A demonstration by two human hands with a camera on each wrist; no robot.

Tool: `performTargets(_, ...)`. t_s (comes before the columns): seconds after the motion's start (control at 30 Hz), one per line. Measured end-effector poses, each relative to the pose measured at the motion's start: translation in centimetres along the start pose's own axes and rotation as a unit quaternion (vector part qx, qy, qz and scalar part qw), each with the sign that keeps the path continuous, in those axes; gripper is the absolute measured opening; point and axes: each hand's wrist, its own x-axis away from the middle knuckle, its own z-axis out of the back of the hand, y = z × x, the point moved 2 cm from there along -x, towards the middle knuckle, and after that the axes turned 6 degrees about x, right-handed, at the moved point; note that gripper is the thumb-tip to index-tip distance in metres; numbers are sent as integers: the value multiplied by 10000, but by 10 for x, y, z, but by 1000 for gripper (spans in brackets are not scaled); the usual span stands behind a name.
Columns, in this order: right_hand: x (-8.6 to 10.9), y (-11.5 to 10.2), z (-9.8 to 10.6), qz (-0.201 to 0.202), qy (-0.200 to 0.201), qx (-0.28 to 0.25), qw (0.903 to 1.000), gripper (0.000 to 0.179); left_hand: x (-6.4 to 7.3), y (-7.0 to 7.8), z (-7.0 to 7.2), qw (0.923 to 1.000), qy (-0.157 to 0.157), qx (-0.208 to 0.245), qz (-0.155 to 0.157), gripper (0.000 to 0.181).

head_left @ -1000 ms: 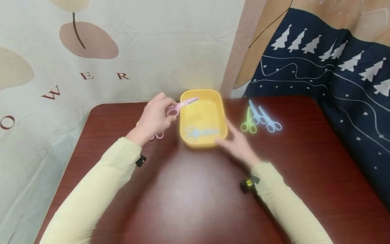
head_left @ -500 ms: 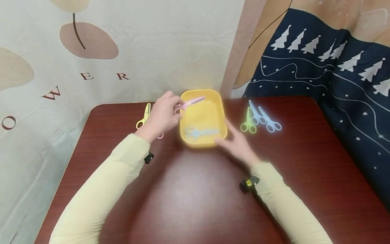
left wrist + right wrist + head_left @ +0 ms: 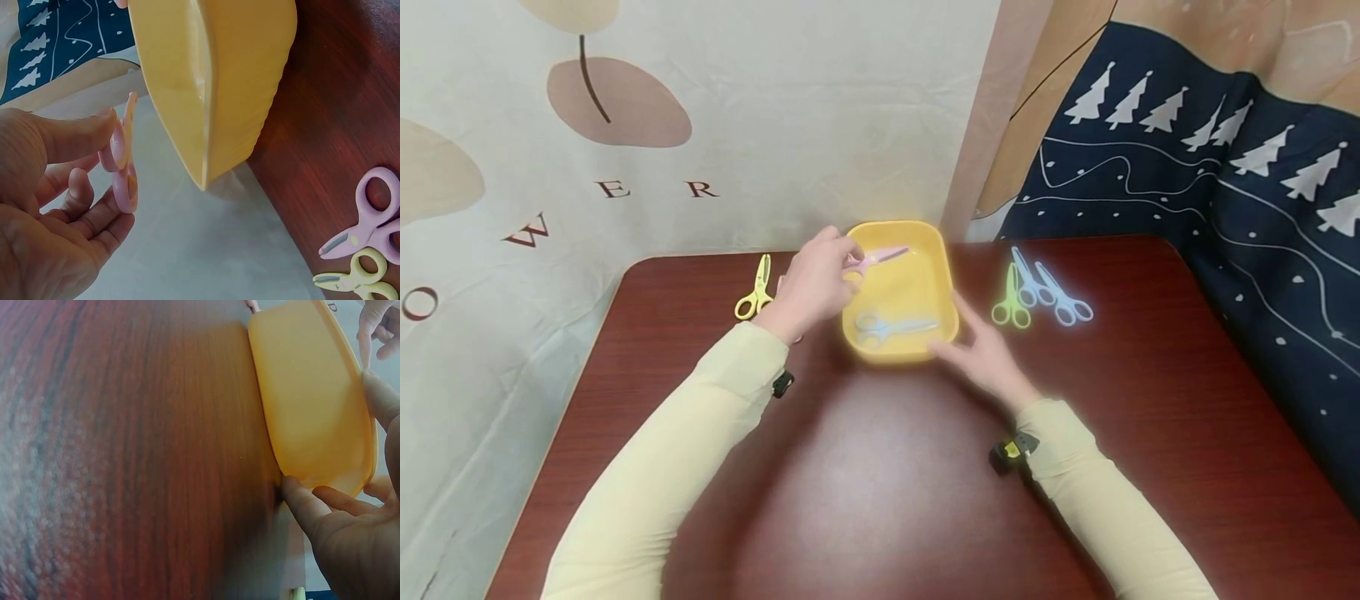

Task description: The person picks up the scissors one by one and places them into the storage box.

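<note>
My left hand [image 3: 820,283] pinches pink scissors [image 3: 876,257] by their ring handles, over the far left part of a yellow plastic box [image 3: 951,275]. Their blades point right across the box's inside. In the left wrist view, thumb and fingers grip the pink scissors [image 3: 125,181] beside the box's rim. My right hand [image 3: 985,358] holds the box at its near right corner, thumb and fingers spread around the walls. Pale blue scissors [image 3: 901,326] lie inside near the front wall.
Left of the box are yellow scissors [image 3: 756,292] and another pair of pink scissors [image 3: 369,222], mostly behind the left hand in the head view. Right of it lie green scissors [image 3: 1012,304] and two pairs of blue scissors [image 3: 1064,300]. Cloth-covered walls [image 3: 820,125] border the table's far edge.
My left hand has moved right with the pink scissors, further over the box, and its blades sit slightly lower. The yellow scissors on the table have come into view. The right hand has stayed put.
</note>
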Motion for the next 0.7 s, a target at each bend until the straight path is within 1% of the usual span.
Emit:
performTargets(0.17,1,0,0,-27,6,-15,10000,95,-6,0,-6,9999,-121,-36,-58,24)
performTargets(0.47,1,-1,0,-1,-11,-31,10000,95,-12,6,-15,9991,-409,-91,-31,24)
performTargets(0.6,1,0,0,-23,-16,-28,10000,95,-15,9,-21,9988,-468,-146,-40,22)
performTargets(0.7,0,1,-1,-62,-23,-19,10000,95,-17,10,-26,9986,-498,-164,15,19)
